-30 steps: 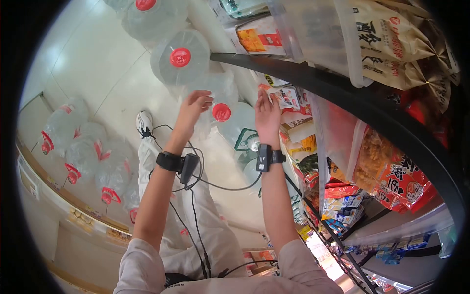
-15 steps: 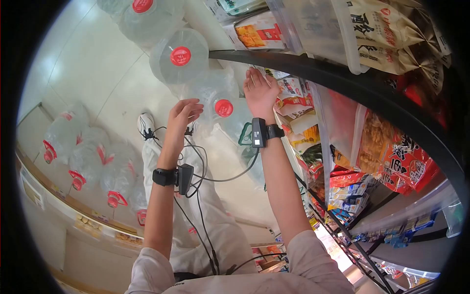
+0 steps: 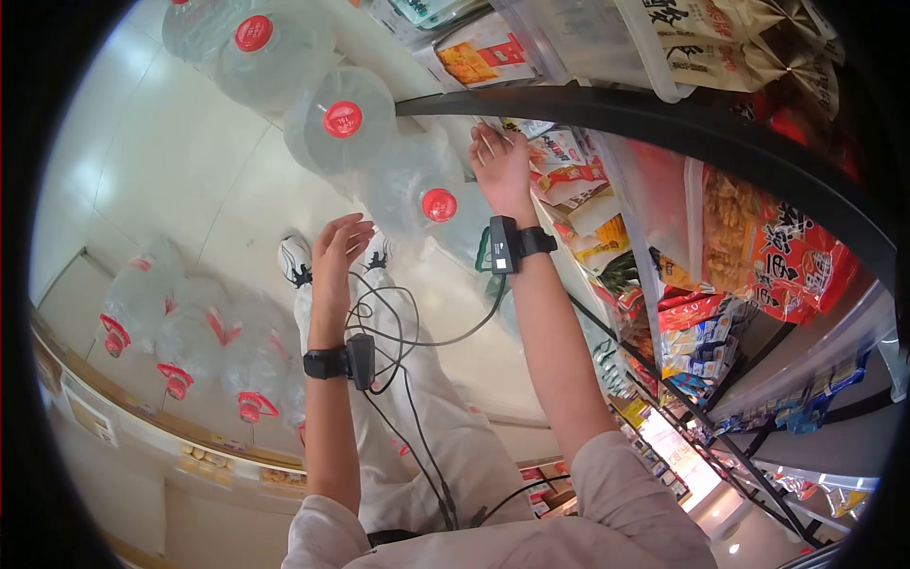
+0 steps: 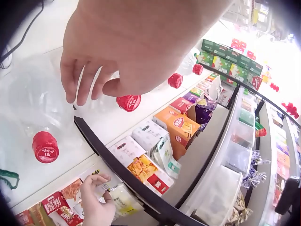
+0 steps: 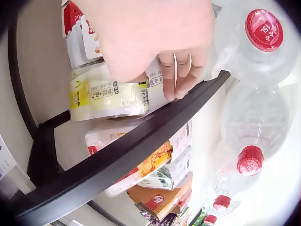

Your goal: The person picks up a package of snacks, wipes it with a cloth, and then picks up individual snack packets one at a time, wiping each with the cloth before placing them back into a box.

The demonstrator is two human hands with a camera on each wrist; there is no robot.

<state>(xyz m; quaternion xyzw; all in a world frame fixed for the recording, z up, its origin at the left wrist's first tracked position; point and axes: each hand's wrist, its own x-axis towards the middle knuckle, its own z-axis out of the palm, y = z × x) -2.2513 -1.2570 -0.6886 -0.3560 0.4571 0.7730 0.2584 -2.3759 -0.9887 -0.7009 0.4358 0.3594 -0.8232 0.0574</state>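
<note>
My right hand reaches in at the edge of a shelf of packaged snacks. In the right wrist view its thumb lies over a white and yellow snack pack, and its loosely bent fingers come down beside the pack, at the black shelf rail. The left wrist view shows the same hand with thumb and fingers apart by that pack. My left hand hovers empty with relaxed fingers, over the floor near the large red-capped water bottles.
More big water bottles stand on the left beside a low shelf. Red snack bags and an orange box share the shelf level. Clear plastic bins sit higher up. Cables loop between both wrists.
My right hand has moved in over the shelf edge toward the packs, its fingers bending a little. My left hand has drawn back from the bottles toward my body. The head view has shifted.
</note>
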